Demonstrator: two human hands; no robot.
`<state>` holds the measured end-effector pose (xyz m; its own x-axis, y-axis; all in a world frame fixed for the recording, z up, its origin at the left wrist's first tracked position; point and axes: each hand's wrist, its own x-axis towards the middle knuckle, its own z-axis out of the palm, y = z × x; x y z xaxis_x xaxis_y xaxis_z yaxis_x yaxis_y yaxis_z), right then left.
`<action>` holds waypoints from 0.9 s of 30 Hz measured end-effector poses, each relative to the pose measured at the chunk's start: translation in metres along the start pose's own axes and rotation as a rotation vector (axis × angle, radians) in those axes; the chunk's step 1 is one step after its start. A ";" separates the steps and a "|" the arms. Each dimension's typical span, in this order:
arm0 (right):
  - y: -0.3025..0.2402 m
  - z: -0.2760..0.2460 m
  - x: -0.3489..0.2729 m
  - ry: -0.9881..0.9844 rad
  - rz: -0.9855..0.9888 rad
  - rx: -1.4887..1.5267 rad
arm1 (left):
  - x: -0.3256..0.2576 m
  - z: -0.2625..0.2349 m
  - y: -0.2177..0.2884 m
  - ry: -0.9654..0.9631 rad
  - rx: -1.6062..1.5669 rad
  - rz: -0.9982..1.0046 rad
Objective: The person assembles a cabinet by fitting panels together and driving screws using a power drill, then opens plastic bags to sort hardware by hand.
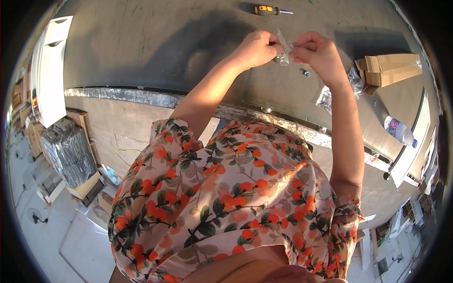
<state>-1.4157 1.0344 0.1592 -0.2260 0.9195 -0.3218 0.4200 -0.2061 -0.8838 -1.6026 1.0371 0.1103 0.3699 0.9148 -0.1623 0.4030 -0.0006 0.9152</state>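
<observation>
My left hand (257, 48) is closed in a pinch on a small clear plastic bag (283, 58), held just above the dark work table (141, 61). Some small dark contents show at the bag's lower part, too small to name. Right beside it, my right hand (320, 54) has thumb and fingers pressed together close to the bag's right edge; what they pinch is too small to make out. A small metal fitting (306, 73) lies on the table below the right hand. Beyond both hands lies a screwdriver (267, 10) with a black and orange handle.
To the right are an open cardboard box (394, 70), clear plastic bags (325, 99) and a plastic bottle (400, 131) lying on its side. White panels (52, 78) stand at the table's left end. A plastic-wrapped stack (70, 153) is on the floor to the left.
</observation>
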 end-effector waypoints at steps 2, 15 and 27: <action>0.002 -0.002 -0.003 0.021 -0.028 0.188 | 0.000 0.000 -0.001 0.002 0.029 -0.002; 0.074 0.029 0.000 0.150 -0.163 -0.596 | 0.005 -0.008 -0.004 0.184 -0.086 -0.029; -0.001 0.024 -0.019 0.057 -0.080 -0.163 | 0.014 0.007 -0.010 0.146 -0.163 -0.045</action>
<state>-1.4329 1.0095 0.1585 -0.2157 0.9493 -0.2288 0.5406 -0.0791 -0.8376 -1.5953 1.0472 0.0958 0.2247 0.9612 -0.1603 0.2710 0.0963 0.9577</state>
